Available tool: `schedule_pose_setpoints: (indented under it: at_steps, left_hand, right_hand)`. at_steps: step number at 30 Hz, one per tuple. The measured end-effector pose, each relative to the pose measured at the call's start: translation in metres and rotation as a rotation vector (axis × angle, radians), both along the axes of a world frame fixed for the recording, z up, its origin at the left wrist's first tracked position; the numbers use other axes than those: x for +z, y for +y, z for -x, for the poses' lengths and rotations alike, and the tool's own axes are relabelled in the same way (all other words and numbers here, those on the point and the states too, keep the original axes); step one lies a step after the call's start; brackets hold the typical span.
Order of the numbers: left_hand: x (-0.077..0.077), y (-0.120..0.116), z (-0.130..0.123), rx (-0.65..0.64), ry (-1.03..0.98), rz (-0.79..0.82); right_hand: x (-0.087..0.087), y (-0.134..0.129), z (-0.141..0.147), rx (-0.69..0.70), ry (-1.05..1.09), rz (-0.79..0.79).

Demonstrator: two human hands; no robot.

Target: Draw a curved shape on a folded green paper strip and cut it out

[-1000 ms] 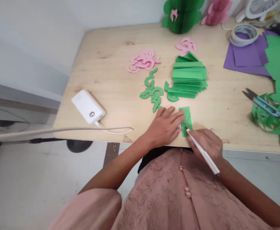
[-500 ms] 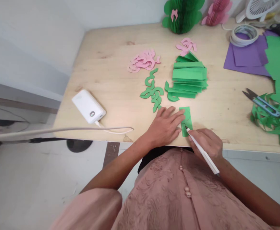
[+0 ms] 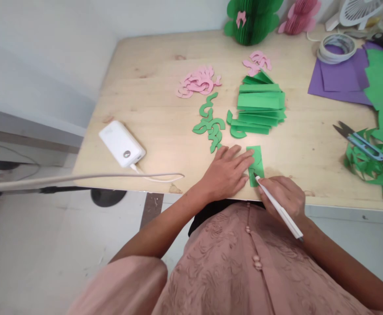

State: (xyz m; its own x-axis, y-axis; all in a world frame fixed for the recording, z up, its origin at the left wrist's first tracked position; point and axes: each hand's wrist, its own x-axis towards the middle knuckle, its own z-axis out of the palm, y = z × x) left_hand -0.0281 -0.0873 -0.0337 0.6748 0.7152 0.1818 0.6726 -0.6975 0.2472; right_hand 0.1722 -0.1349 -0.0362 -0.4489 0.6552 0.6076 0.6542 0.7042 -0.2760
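A small green paper strip [image 3: 257,162] with dark curved lines drawn on it lies near the table's front edge. My left hand [image 3: 227,172] rests flat, fingers stretched out, its fingertips on the strip's left side. In my right hand [image 3: 285,195] is a white pen [image 3: 279,207], its dark tip touching the strip's lower half. Beyond my left hand lie curvy green paper cutouts [image 3: 213,128]. Behind the strip sits a stack of folded green paper strips [image 3: 258,102], with a few green cutouts at its left edge.
Pink cutouts [image 3: 198,82] lie farther back. A white power bank [image 3: 121,144] with a cable is on the left. To the right are small scissors [image 3: 358,141] on green scraps [image 3: 362,164], purple sheets [image 3: 337,78] and tape rolls [image 3: 337,49]. Honeycomb paper shapes [image 3: 252,22] stand at the back.
The view has shifted slightly. My hands, the pen and the green strip keep nearly the same positions relative to one another.
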Motion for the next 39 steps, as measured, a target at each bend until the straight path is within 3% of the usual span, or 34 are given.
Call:
schedule_pose_setpoints:
  at_steps: [39]
  left_hand:
    - [0.0023, 0.0004, 0.0004, -0.007, 0.024, 0.013]
  right_hand:
    - [-0.0022, -0.0005, -0.0011, -0.004, 0.002, -0.001]
